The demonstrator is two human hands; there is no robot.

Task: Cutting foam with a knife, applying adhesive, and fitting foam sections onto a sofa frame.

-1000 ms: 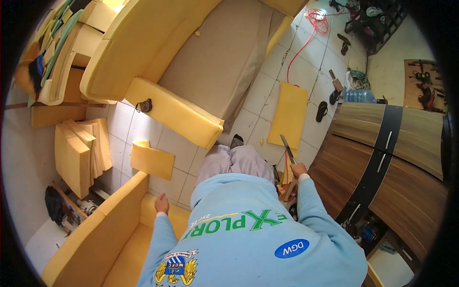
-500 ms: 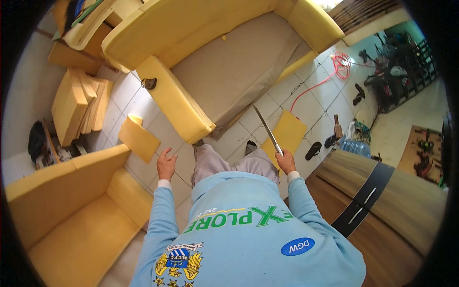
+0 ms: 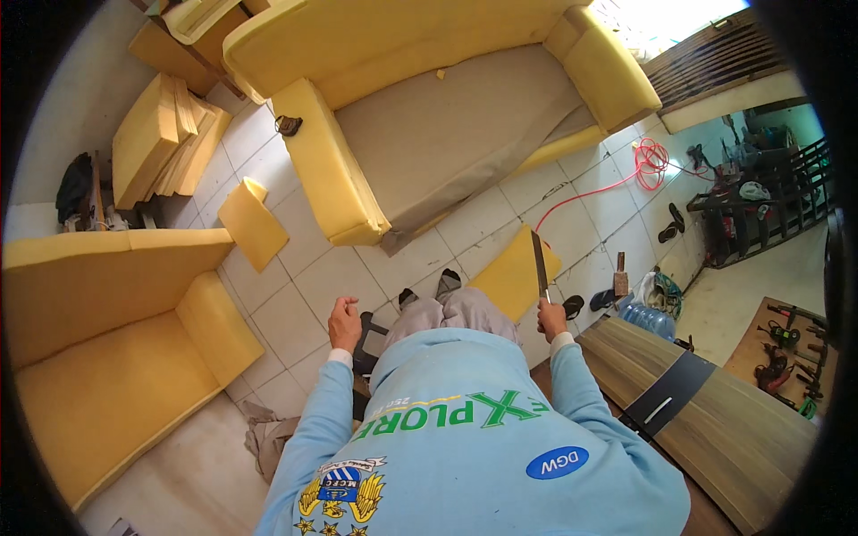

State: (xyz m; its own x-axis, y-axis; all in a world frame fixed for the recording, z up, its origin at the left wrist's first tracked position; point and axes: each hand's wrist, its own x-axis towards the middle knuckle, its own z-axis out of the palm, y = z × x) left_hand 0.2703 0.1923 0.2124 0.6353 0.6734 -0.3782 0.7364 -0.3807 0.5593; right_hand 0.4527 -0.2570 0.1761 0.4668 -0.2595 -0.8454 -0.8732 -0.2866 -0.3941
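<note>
In my right hand (image 3: 550, 320) is a long knife (image 3: 540, 266), its dark straight blade pointing away from me and its pale handle inside my closed fingers. The blade tip passes over a flat yellow foam piece (image 3: 508, 284) lying on the tiles. My left hand (image 3: 344, 323) is empty, fingers loosely bent and the index finger partly out. Beside it, a black stool (image 3: 366, 344) shows partly behind my body. Ahead stands a yellow foam-covered sofa (image 3: 326, 170) with grey fabric (image 3: 447, 125) over its seat.
At left are another yellow sofa (image 3: 98, 357), a bent foam piece (image 3: 253, 223) and stacked foam slabs (image 3: 152, 143). A red cable (image 3: 594, 192) crosses the floor at right. Near it are sandals (image 3: 670, 223), a water bottle (image 3: 648, 322) and a wooden cabinet (image 3: 733, 411). A tape measure (image 3: 288, 125) rests on the sofa arm.
My body has shifted backward and turned slightly; the sofas and the floor pieces sit differently in view. The knife now points more straight ahead. My left hand's fingers have drawn in, and the stool has come into view.
</note>
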